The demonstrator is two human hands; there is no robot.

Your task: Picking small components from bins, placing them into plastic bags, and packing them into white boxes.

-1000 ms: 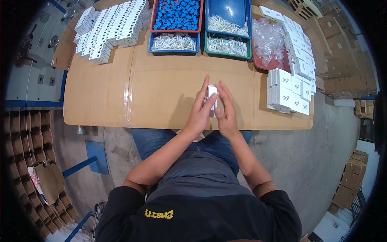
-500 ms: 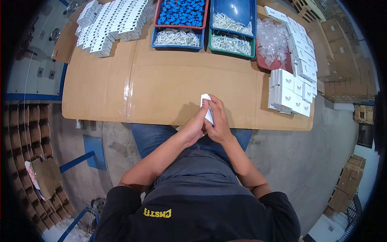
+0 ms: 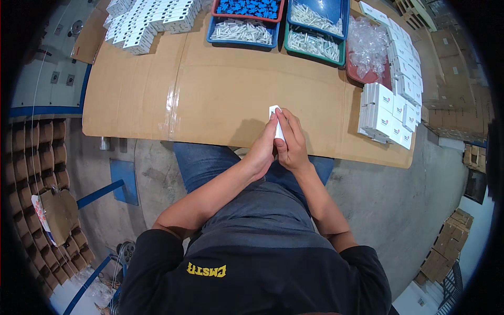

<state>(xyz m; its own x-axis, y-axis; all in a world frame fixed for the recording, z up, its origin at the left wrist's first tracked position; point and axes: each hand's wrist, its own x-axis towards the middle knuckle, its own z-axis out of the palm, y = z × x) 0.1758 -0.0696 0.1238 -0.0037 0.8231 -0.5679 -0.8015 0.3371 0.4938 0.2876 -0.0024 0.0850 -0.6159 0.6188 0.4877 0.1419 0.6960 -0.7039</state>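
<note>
Between my two palms, over the near edge of the cardboard-covered table [image 3: 226, 100], is a small white box [image 3: 279, 131]. My left hand [image 3: 262, 148] presses against its left side, fingers closed along it. On the other side my right hand [image 3: 292, 144] holds it with fingers bent over the top. Only a narrow white face and the far end of the box show; the rest is hidden by my hands.
White boxes [image 3: 152, 23] stand in rows at the far left, with more stacked boxes [image 3: 379, 113] at the right. Trays at the back hold blue pieces [image 3: 247, 7], white plugs [image 3: 242, 31] and clear plastic bags [image 3: 367, 44]. Cardboard dividers [image 3: 39, 173] stand left.
My right fingers have straightened and lie flatter along the white box. The view has shifted, so the table and trays sit higher in the picture.
</note>
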